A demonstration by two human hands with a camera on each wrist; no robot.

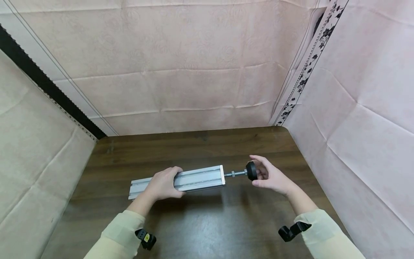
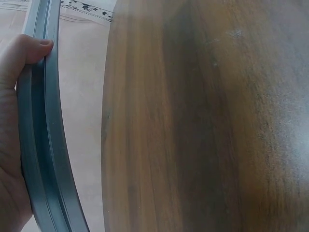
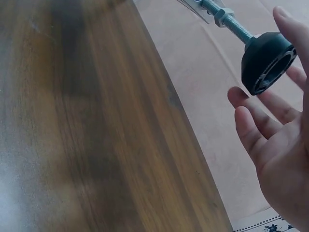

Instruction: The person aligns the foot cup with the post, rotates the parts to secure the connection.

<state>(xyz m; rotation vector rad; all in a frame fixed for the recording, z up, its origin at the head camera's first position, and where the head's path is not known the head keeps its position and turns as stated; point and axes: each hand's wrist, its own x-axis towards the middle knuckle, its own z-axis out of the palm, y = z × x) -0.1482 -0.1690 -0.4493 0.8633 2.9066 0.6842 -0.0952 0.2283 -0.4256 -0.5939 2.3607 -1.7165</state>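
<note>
My left hand (image 1: 163, 185) grips an aluminium extrusion profile (image 1: 202, 178), held above the table and slightly tilted, thumb on the near side. The left wrist view shows the thumb lying over the grooved face of the profile (image 2: 55, 130). From its right end sticks a threaded rod (image 1: 238, 173) with a nut (image 3: 223, 17) on it, ending in a black levelling foot (image 1: 251, 171). My right hand (image 1: 272, 176) is around the foot's outer end with its fingers spread. In the right wrist view, gaps show between those fingers and the foot's hollow underside (image 3: 275, 71).
Below lies a brown wood-grain table (image 1: 200, 223). Pale cloth hangs beyond its back edge (image 1: 194, 90) and along the left (image 1: 38, 162) and right sides (image 1: 365, 118). Each sleeve carries a black wrist mount, one at the left (image 1: 146, 239), one at the right (image 1: 292, 231).
</note>
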